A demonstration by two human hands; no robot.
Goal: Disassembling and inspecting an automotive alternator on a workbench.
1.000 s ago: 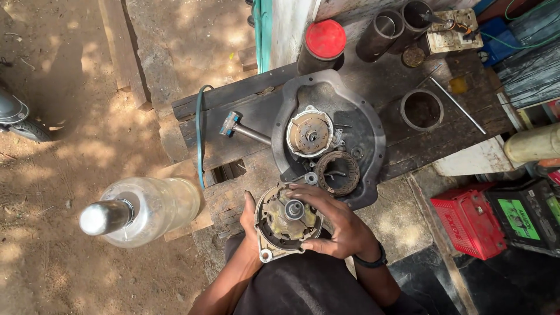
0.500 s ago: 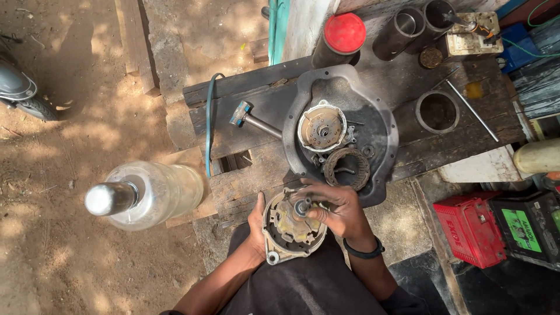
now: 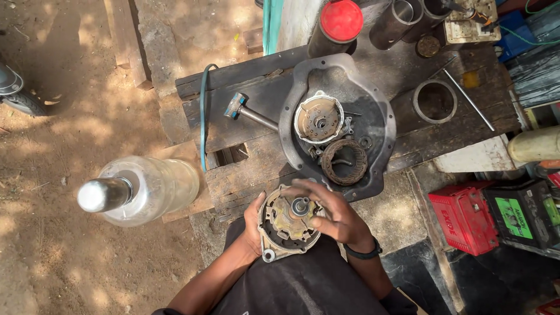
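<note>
A weathered wooden workbench of dark planks fills the middle of the view, standing on sandy ground dappled with shade. On it lies a large grey metal cover plate, rounded and flat, which bears a round alternator end housing and, just beside it, a ring-shaped stator winding. A hammer rests on the planks left of the plate, its head toward a teal hose that runs over the bench edge. Farther back stand a dark cylinder with a red cap, two metal tubes and a steel ring, with a thin rod beside the ring. A clear glass bottle with a metal top stands at the left, close to the camera; a red battery and a black one sit on the ground at the right. At the near edge of the bench, the left hand cups an alternator rotor housing from its left side, fingers curled around the rim. The right hand, half open, lays its fingers over the housing's top and right edge, near the central shaft.
</note>
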